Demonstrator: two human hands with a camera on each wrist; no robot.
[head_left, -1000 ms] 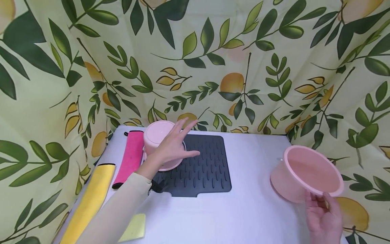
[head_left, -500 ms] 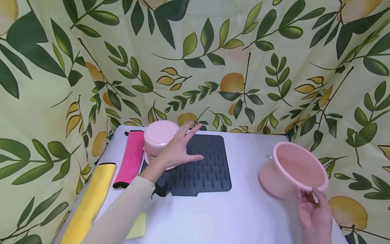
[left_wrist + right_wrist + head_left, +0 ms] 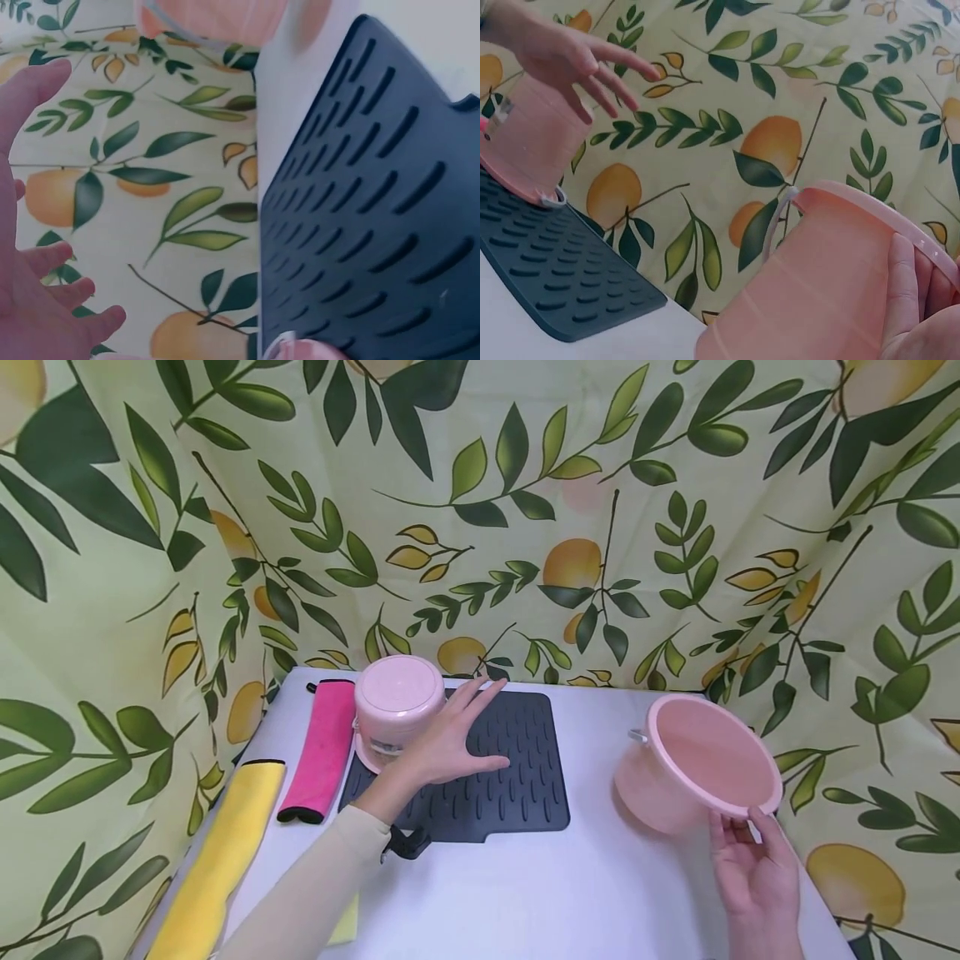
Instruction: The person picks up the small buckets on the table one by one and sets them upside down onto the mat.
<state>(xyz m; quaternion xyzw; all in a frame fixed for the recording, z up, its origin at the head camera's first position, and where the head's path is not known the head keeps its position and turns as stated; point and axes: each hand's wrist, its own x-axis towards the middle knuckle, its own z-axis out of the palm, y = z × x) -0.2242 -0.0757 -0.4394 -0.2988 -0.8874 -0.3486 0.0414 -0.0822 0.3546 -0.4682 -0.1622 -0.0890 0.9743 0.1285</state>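
My right hand (image 3: 753, 868) grips the near rim of a pink bucket (image 3: 660, 785), thumb on the rim and fingers under it. This bucket tilts with its mouth toward me and to the right; in the right wrist view its pale handle (image 3: 774, 221) hangs at the side. A second pink bucket (image 3: 399, 685) stands upside down on a black ridged mat (image 3: 517, 760). In front of it, my left hand (image 3: 450, 743) hovers with fingers spread and holds nothing, hiding part of that bucket. The left wrist view shows these fingers (image 3: 45, 262) apart from the mat.
Left of the mat lie a pink cloth sleeve (image 3: 318, 752) and a yellow one (image 3: 225, 852), both black-edged. A pale yellow square (image 3: 347, 922) is mostly behind my left forearm. A black strap (image 3: 408, 843) lies by the mat's front edge. Leaf-print fabric (image 3: 480, 527) encloses the white table (image 3: 525, 893).
The bucket in my right hand has moved left and slightly farther away. My left hand has drifted a little right and down, uncovering more of the upside-down bucket, which stays put.
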